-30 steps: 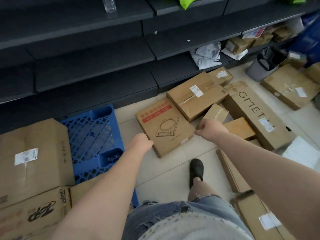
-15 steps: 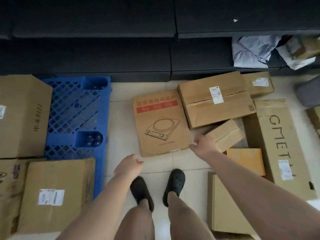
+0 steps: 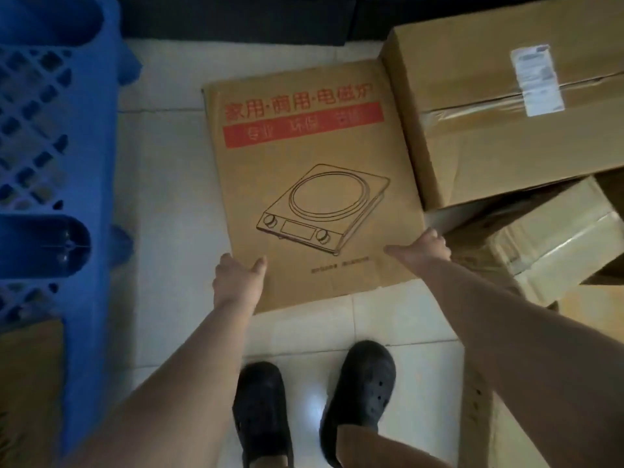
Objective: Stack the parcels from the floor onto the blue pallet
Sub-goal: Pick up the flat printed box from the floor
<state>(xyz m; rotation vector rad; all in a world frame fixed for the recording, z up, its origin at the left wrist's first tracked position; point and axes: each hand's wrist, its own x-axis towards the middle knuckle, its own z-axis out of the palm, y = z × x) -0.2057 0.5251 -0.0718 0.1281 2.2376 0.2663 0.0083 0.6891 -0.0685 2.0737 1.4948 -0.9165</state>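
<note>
Left hand [image 3: 238,282] grasping closed cooker box [image 3: 314,184] left edge, right hand [image 3: 422,249] grasping right edge, blue pallet [image 3: 98,170] nearby

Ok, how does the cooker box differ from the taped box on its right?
The cooker box lies flat; the taped box stands taller. The cooker box bears a red band and a drawing; the taped box is plain, with a white label. The left hand and right hand hold the cooker box, not the taped box. Both are brown cardboard.
</note>
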